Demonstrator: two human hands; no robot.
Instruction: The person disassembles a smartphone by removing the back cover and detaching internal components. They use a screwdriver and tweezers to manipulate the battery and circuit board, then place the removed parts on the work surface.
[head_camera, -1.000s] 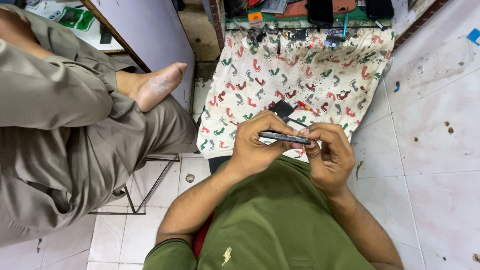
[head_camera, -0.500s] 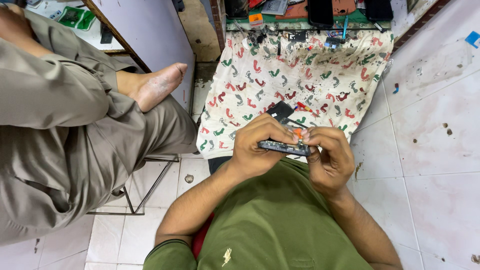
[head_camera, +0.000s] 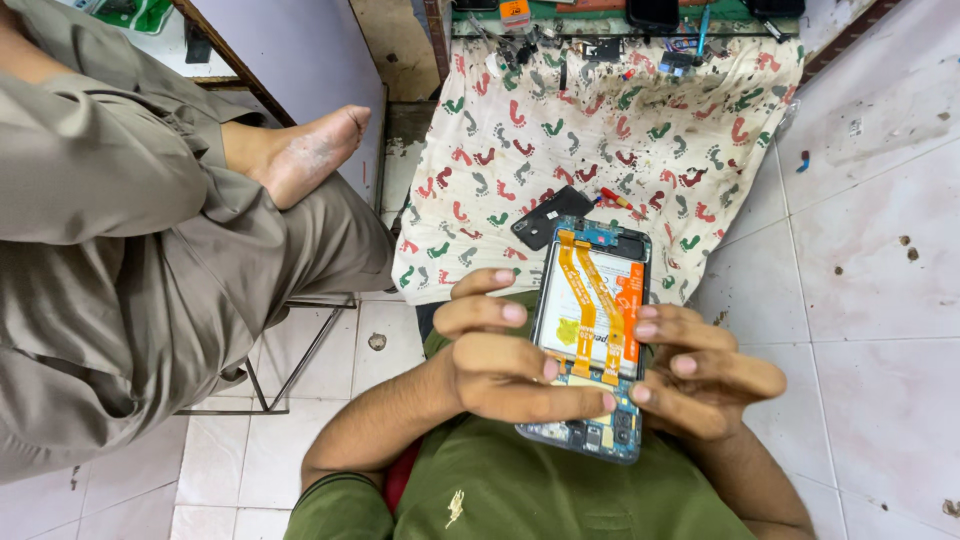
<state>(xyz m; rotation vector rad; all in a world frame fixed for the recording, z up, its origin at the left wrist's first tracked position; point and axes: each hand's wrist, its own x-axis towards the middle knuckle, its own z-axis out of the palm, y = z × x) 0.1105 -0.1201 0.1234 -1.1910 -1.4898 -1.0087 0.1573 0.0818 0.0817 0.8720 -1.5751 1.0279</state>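
Fingers (head_camera: 520, 355) of left hand (head_camera: 500, 365) and right hand (head_camera: 700, 375) pinch an opened phone (head_camera: 590, 330) from both sides, orange ribbon cables (head_camera: 590, 300) exposed; patterned cloth (head_camera: 620, 130) lies beyond.

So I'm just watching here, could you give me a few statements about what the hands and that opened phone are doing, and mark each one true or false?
1. Both hands hold the opened phone. True.
2. The phone's back cover is on. False: orange ribbon cables and the inner parts show.
3. The left hand lies flat on the floor. False: it grips the phone's left side.
4. A patterned cloth is spread on the floor ahead. True.
5. A small dark part lies on that cloth. True.
6. The right hand holds a screwdriver. False: its fingers rest on the phone's right edge.
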